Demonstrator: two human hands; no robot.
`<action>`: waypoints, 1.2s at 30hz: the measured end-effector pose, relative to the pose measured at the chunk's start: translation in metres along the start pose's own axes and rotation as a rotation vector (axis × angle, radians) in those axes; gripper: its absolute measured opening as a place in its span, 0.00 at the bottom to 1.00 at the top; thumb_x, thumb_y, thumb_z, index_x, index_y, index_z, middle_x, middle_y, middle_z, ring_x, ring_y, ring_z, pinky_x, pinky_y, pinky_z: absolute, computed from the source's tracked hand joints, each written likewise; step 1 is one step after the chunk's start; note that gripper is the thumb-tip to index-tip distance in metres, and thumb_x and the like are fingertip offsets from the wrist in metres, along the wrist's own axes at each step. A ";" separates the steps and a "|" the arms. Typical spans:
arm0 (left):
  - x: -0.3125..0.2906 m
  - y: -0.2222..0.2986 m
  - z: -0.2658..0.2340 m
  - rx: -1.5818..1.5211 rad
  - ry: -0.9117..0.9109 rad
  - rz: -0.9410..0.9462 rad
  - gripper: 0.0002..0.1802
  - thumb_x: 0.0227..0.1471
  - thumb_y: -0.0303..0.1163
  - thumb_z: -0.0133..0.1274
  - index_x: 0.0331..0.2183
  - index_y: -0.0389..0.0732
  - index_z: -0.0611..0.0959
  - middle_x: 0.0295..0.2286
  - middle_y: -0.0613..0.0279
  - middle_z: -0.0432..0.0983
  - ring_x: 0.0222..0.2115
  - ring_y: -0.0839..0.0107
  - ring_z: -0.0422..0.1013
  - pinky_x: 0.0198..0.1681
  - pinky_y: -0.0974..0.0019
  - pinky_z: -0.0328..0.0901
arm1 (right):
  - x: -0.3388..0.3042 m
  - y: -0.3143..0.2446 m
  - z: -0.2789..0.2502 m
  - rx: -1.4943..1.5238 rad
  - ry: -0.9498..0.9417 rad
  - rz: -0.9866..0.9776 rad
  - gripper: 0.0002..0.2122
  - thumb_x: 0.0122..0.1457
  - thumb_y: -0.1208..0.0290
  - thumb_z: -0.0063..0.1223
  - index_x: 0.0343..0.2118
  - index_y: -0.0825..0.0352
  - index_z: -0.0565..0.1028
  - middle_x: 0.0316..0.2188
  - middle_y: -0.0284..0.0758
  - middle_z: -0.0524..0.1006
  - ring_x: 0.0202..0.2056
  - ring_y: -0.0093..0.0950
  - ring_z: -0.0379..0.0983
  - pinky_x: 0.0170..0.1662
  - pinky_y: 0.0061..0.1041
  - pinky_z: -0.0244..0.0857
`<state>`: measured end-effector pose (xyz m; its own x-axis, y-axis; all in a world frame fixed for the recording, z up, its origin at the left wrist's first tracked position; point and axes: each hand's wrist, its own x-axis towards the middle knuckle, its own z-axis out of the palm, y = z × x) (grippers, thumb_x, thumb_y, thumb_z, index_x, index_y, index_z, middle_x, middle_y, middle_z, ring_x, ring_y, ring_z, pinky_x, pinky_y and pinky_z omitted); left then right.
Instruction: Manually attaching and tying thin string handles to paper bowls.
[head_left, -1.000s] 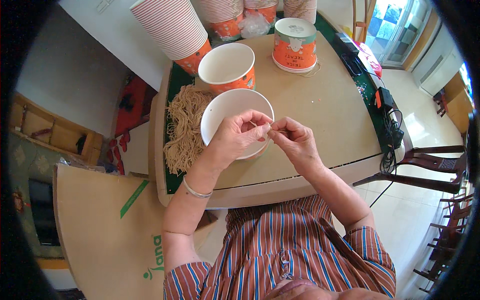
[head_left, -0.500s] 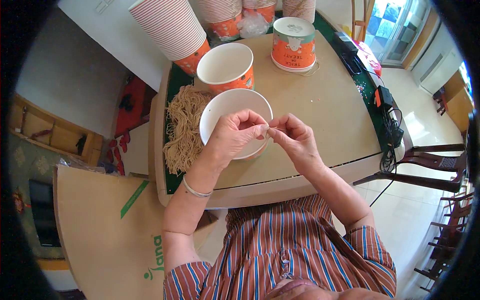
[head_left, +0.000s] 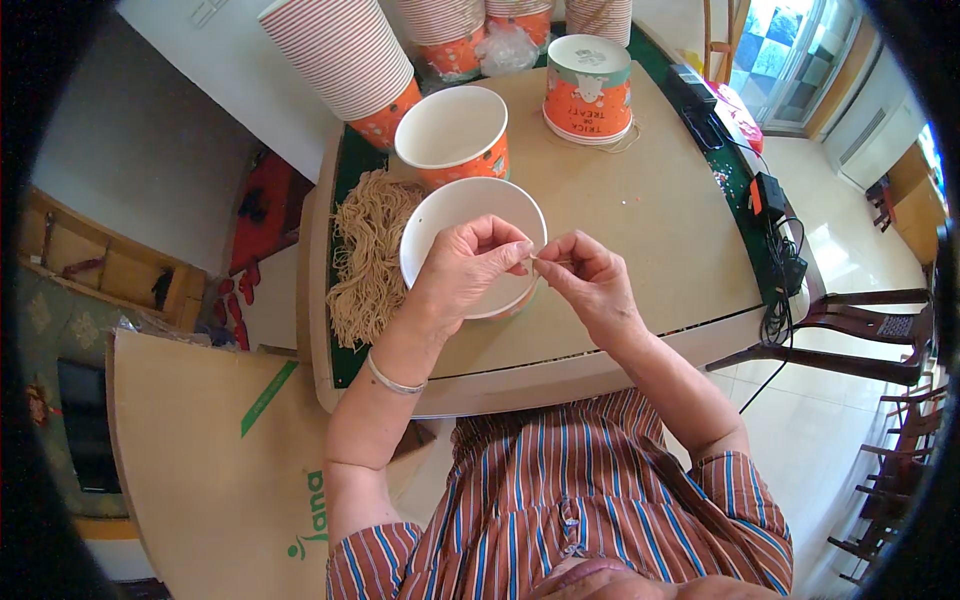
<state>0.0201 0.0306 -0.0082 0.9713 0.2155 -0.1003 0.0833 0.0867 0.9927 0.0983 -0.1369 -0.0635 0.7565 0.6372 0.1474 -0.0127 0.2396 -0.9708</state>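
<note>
My left hand [head_left: 468, 262] and my right hand [head_left: 588, 275] meet fingertip to fingertip over the right rim of a white-lined paper bucket [head_left: 432, 232]. Both hands are closed in a pinch on a thin, light-coloured string [head_left: 533, 259], most of which the fingers hide. A small hole shows in the bucket's wall on the far left. Beside my left hand lies a bundle of beige strings [head_left: 372, 262]. Just behind the near bucket stands a second open bucket [head_left: 452, 128], orange outside with a white inside.
An upside-down orange and green bucket [head_left: 588, 92] stands at the back, with string at its base. Tall stacks of buckets [head_left: 345, 62] and a clear plastic bag [head_left: 506, 50] line the far edge. Black cables and adapters [head_left: 775, 240] run along the right edge. A cardboard box [head_left: 200, 450] stands at left.
Both hands have shifted very slightly, and the fingertips have come a little apart, still pinching the string. The buckets and the string bundle look almost unchanged.
</note>
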 end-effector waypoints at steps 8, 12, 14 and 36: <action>0.000 0.002 0.008 0.040 0.053 0.062 0.05 0.55 0.21 0.55 0.36 0.37 0.80 0.31 0.66 0.77 0.32 0.79 0.73 0.40 0.73 0.70 | 0.000 -0.003 0.003 0.003 0.005 -0.004 0.03 0.60 0.76 0.59 0.34 0.68 0.76 0.23 0.18 0.69 0.25 0.08 0.60 0.28 0.11 0.54; -0.002 0.003 0.011 0.075 0.055 0.105 0.07 0.55 0.19 0.53 0.38 0.36 0.79 0.33 0.67 0.75 0.34 0.79 0.72 0.43 0.74 0.69 | 0.000 -0.003 0.003 0.011 0.010 -0.007 0.04 0.59 0.76 0.60 0.34 0.68 0.76 0.21 0.17 0.67 0.24 0.08 0.58 0.26 0.12 0.52; -0.001 0.002 0.012 0.069 0.042 0.120 0.08 0.56 0.19 0.52 0.39 0.36 0.79 0.34 0.67 0.75 0.35 0.80 0.71 0.44 0.74 0.69 | 0.000 -0.002 -0.002 -0.048 -0.046 0.050 0.03 0.61 0.77 0.57 0.37 0.69 0.76 0.31 0.23 0.76 0.33 0.09 0.68 0.36 0.11 0.62; -0.008 0.005 -0.009 0.217 0.047 0.047 0.08 0.56 0.24 0.55 0.39 0.37 0.82 0.33 0.69 0.78 0.35 0.82 0.72 0.42 0.75 0.68 | 0.001 -0.002 0.003 -0.019 0.020 0.060 0.04 0.59 0.74 0.60 0.32 0.67 0.77 0.19 0.16 0.63 0.23 0.08 0.54 0.24 0.14 0.46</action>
<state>0.0112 0.0380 -0.0026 0.9643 0.2598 -0.0511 0.0885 -0.1345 0.9869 0.0970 -0.1349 -0.0607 0.7675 0.6353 0.0853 -0.0464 0.1878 -0.9811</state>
